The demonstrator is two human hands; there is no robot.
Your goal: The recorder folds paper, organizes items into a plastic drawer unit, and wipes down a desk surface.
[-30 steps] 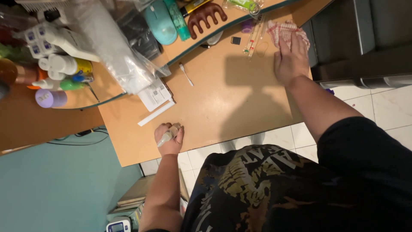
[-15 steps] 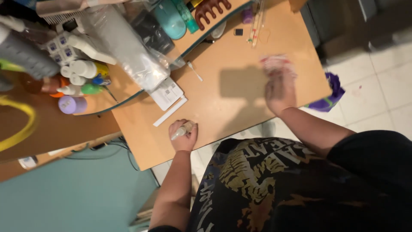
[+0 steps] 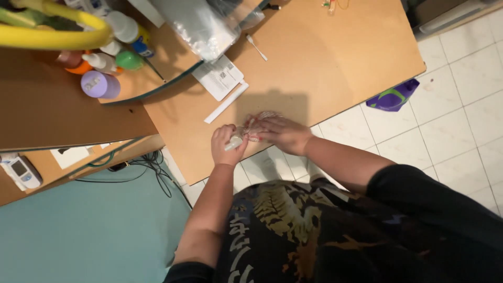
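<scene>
My left hand (image 3: 225, 144) rests on the near edge of a light wooden desk (image 3: 335, 57), closed around a small pale spray bottle (image 3: 234, 141) lying across the fist. My right hand (image 3: 280, 133) lies flat right beside it, pressing a red-and-white checked cloth (image 3: 257, 121) onto the desk. The cloth's edge touches the bottle. Most of the cloth is hidden under my fingers.
A raised shelf (image 3: 157, 50) at the back left holds a clear plastic bag (image 3: 199, 21), a purple-capped jar (image 3: 99, 85) and small bottles. A white leaflet (image 3: 220, 77), a white strip (image 3: 226, 102) and a cotton swab (image 3: 257, 47) lie on the desk. A purple bag (image 3: 393, 97) is on the tiled floor.
My right hand has dragged the cloth from the far right corner of the desk across to my left hand. The left hand kept its grip on the bottle. The camera view shifted.
</scene>
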